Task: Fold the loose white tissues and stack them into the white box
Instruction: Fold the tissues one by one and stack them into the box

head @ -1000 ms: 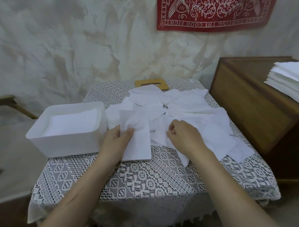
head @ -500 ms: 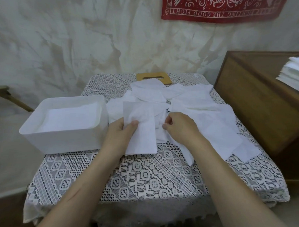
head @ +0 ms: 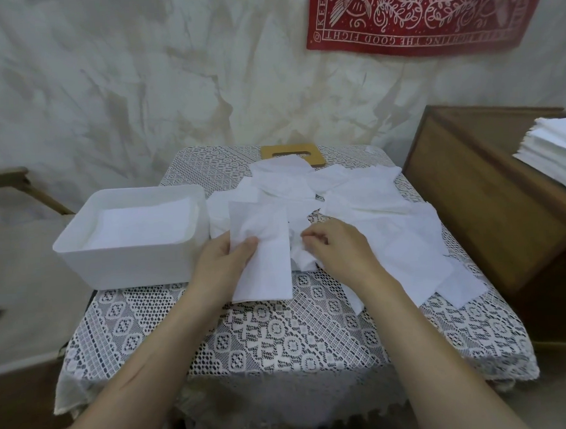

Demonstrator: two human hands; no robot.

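Head view: your left grip [head: 224,265] holds the folded tissue [head: 268,270], thumb pressed on top at its left edge, fingers tucked under it. That tissue is a long upright strip; its near end lies on the lace worktop [head: 280,341] and its far end overlaps the loose tissues [head: 365,204]. Just beside it, your right grip [head: 340,254] is curled, thumb and fingertips pinching a bunched tissue [head: 301,257] at the near edge of the pile. The two grips are close together, with the strip between them.

The loose tissues sprawl across the middle and right of the worktop, overlapping one another, a few reaching its right edge. The box [head: 128,269] sits at the left, its right wall just beside your left grip, and a flat stack [head: 145,222] of white tissues lies inside it, below the rim.

At the back, a tan board [head: 316,156] with a slot peeks out from under the pile. To the right stands a wooden cabinet [head: 482,199] with more white sheets [head: 551,157] piled on top. A red banner [head: 428,13] hangs on the wall.
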